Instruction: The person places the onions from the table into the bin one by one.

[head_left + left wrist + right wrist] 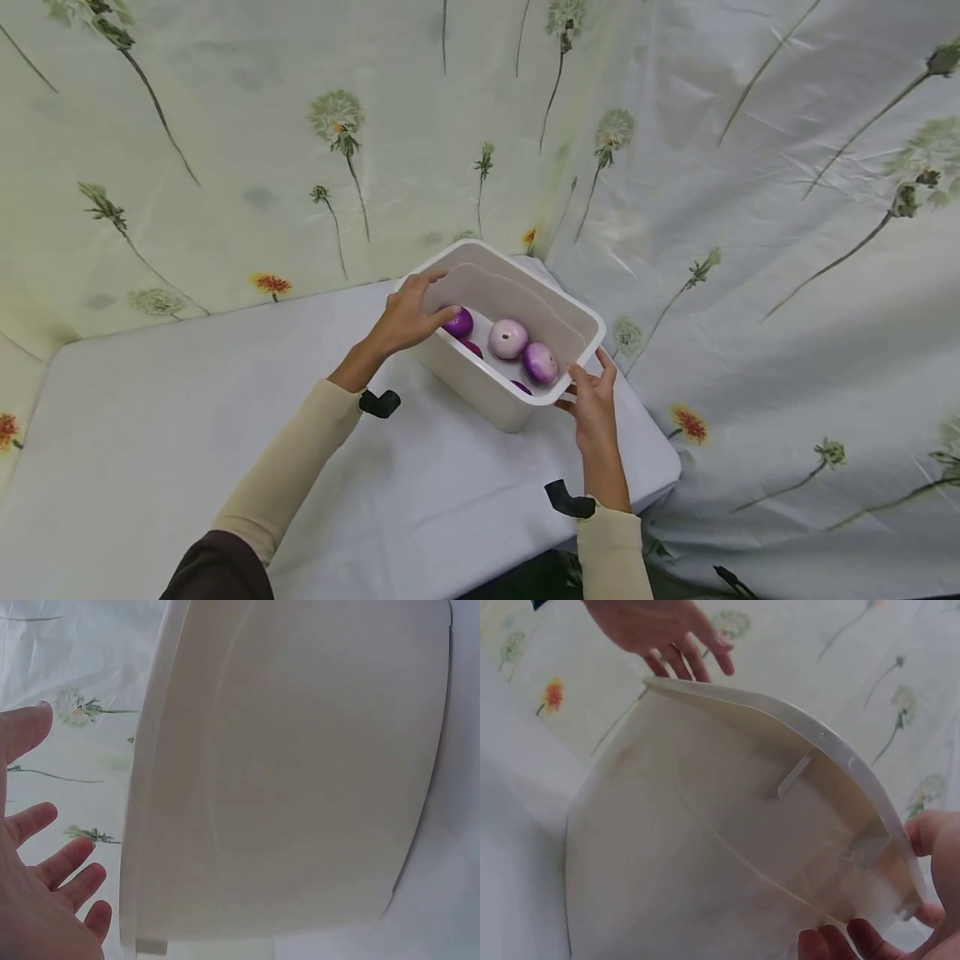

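A white plastic bin (468,383) stands near the right end of the table, its open top towards me. Inside lie several round, glossy things: a pale pink one with a small dark spot (507,339), a purple-and-white one (539,363) and a deep purple one (458,322). My left hand (407,317) is at the bin's left rim, fingers loosely spread; the left wrist view shows this hand (49,885) beside the rim, not curled round it. With thumb at the rim and fingers beneath it, my right hand (597,408) holds the near right corner.
A white cloth covers the table (225,400). Behind and to the right hang dandelion-print curtains (420,125), close to the table's edges. The table's rounded right corner (667,462) lies just past my right hand. Something dark (525,579) shows below the front edge.
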`<state>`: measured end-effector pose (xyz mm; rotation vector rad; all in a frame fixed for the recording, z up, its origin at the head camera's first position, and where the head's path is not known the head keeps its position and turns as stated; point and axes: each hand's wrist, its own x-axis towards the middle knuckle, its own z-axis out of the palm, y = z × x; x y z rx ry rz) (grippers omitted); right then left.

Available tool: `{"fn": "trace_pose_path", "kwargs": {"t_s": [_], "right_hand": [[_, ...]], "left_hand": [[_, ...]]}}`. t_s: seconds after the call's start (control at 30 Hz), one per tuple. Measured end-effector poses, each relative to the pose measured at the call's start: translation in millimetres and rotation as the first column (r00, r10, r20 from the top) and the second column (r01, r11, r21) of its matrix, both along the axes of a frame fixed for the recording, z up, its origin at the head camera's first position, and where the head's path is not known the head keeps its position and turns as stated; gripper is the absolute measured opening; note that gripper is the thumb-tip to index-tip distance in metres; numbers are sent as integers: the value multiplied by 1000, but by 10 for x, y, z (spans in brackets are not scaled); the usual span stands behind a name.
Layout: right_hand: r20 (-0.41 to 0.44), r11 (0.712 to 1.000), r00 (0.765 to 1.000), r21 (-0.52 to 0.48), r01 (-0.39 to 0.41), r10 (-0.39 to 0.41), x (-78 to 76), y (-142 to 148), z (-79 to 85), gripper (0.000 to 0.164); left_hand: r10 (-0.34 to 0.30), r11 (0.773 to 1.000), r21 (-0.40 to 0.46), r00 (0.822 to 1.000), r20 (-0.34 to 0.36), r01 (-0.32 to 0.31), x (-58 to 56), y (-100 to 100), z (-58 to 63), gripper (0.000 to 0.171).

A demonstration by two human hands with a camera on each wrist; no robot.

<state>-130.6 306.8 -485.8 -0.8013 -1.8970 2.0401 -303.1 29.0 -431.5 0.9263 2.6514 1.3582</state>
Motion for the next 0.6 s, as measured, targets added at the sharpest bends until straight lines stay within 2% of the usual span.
{"fn": "trace_pose_path", "kwargs": {"t_s": [0.27, 0.6], "right_hand": [[12, 1000, 1000, -12, 2, -2, -42, -17, 17, 70], [20, 1000, 1000, -12, 19, -18, -60, -26, 17, 69]], "left_hand": [[50, 999, -5, 999, 11, -50, 25, -304, -12, 68], [134, 989, -60, 991, -26, -135, 64, -750, -27, 69]]}}
